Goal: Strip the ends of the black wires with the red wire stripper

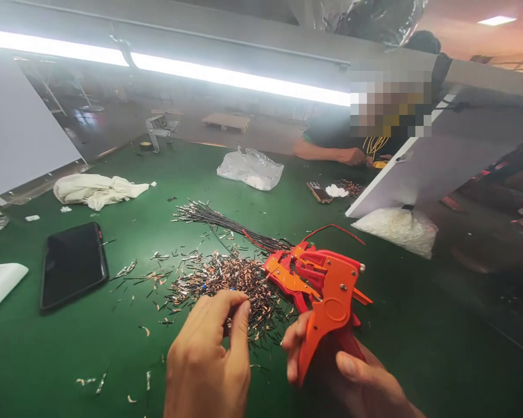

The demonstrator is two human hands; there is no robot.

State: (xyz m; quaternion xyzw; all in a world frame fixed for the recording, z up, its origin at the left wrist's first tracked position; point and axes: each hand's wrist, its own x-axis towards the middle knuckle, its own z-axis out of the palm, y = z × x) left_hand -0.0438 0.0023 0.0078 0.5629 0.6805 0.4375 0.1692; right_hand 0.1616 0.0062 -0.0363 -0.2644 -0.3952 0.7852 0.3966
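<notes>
My right hand (366,371) is wrapped around the handles of an orange and red wire stripper (333,296), whose head points away to the left over the table. To its left, my left hand (211,354) is closed with thumb and forefinger pinched together; whatever is between them is too small or hidden to make out. Just beyond the fingertips lies a pile of short black and copper wire scraps (226,278). Behind that pile a bundle of black wires (230,226) with stripped ends stretches to the stripper. A thin red wire (337,226) curves behind the tool.
On the left of the green table (126,360) lie a black phone (74,264) and a cream cloth (98,190). Farther back are a clear plastic bag (250,168) and a small keypad phone (319,191). A white panel (401,151) stands at right, near another person's arm (326,152).
</notes>
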